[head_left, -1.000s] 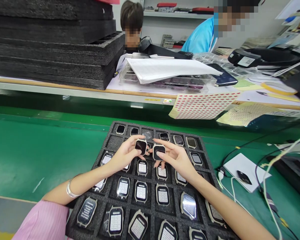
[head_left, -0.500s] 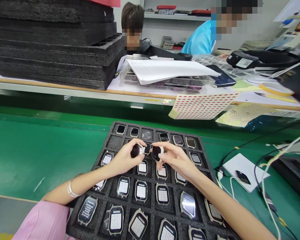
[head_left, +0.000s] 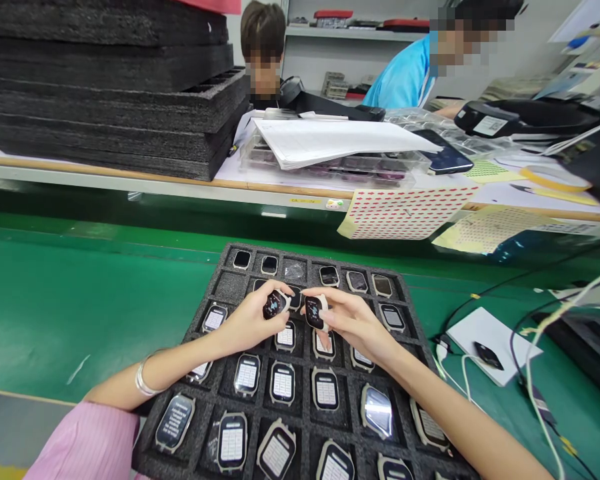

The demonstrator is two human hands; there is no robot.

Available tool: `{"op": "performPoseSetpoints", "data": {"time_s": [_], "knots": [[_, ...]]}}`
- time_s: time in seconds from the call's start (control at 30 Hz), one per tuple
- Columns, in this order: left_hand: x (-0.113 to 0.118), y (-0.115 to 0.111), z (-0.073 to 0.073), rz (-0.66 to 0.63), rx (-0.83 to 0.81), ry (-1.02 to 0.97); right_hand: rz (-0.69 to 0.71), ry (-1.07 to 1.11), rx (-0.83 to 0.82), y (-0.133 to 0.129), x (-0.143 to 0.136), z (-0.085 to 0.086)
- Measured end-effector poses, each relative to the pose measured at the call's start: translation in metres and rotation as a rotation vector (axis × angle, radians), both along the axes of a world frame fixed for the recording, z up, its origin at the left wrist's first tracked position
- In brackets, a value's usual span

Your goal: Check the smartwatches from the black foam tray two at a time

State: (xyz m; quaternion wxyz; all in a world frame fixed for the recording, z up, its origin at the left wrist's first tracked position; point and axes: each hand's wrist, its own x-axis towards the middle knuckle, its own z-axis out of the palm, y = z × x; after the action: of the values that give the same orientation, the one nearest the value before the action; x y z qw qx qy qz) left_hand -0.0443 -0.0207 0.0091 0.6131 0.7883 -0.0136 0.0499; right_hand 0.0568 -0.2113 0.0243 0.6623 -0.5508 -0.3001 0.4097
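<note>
My left hand (head_left: pixel 253 313) is closed around a strapless smartwatch (head_left: pixel 275 305), its dark screen showing a lit watch face. In my right hand (head_left: pixel 353 317), thumb and fingers grip a second smartwatch (head_left: pixel 314 312) by its pale case, and a similar face glows on it. Both hands are held close together over a black foam tray (head_left: pixel 300 427). Most of its square compartments hold more strapless smartwatches, many with white grids on their screens. One compartment near the back left has no watch, and the one with clear film (head_left: pixel 294 269) has none either.
A stack of black foam trays (head_left: pixel 105 100) stands on the raised shelf at left. Papers (head_left: pixel 340 140) lie on clear plastic trays beside a phone (head_left: pixel 445 157). Cables (head_left: pixel 527 360) and a white box (head_left: pixel 493 343) are at right. Two people sit beyond the shelf.
Both held smartwatches' screens have gone from dark to showing lit watch faces. My hands have barely moved.
</note>
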Motion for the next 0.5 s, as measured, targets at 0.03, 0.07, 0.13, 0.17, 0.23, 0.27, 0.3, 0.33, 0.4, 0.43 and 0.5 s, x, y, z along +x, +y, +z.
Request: {"op": "performPoseSetpoints", "data": {"time_s": [0.03, 0.07, 0.13, 0.17, 0.23, 0.27, 0.3, 0.33, 0.4, 0.43, 0.5], "knots": [[-0.0003, -0.0002, 0.0007, 0.001, 0.004, -0.003, 0.002, -0.009, -0.007, -0.0005, 0.0004, -0.0004], [-0.0004, -0.0003, 0.0013, 0.006, 0.003, -0.011, 0.002, -0.018, -0.013, -0.0009, 0.0006, -0.0007], [-0.0003, -0.0001, 0.0019, 0.018, -0.003, -0.03, -0.002, -0.031, -0.022, -0.0015, 0.0008, -0.0012], [-0.0001, 0.0, 0.0019, 0.02, -0.003, -0.034, -0.003, -0.036, -0.027, -0.0017, 0.0009, -0.0013], [0.0, 0.0004, 0.0012, 0.018, 0.012, -0.02, -0.004, -0.043, -0.037, -0.0019, 0.001, -0.0013], [0.0, 0.0005, 0.0007, 0.012, 0.021, -0.006, -0.004, -0.045, -0.039, -0.002, 0.001, -0.0012], [-0.0002, 0.0005, 0.0002, 0.008, 0.024, 0.002, -0.004, -0.046, -0.037, -0.0021, 0.0012, -0.0011], [-0.0005, 0.0005, -0.0003, 0.007, 0.023, 0.003, -0.007, -0.047, -0.029, -0.0023, 0.0013, -0.001], [-0.0008, 0.0005, -0.0012, 0.009, 0.013, -0.011, -0.012, -0.048, -0.015, -0.0027, 0.0017, -0.0007], [-0.0008, 0.0006, -0.0015, 0.007, 0.013, -0.019, -0.013, -0.051, -0.013, -0.0029, 0.002, -0.0006], [-0.0003, 0.001, -0.0017, 0.01, 0.025, -0.03, -0.009, -0.058, -0.019, -0.0033, 0.0024, -0.0005]]}}
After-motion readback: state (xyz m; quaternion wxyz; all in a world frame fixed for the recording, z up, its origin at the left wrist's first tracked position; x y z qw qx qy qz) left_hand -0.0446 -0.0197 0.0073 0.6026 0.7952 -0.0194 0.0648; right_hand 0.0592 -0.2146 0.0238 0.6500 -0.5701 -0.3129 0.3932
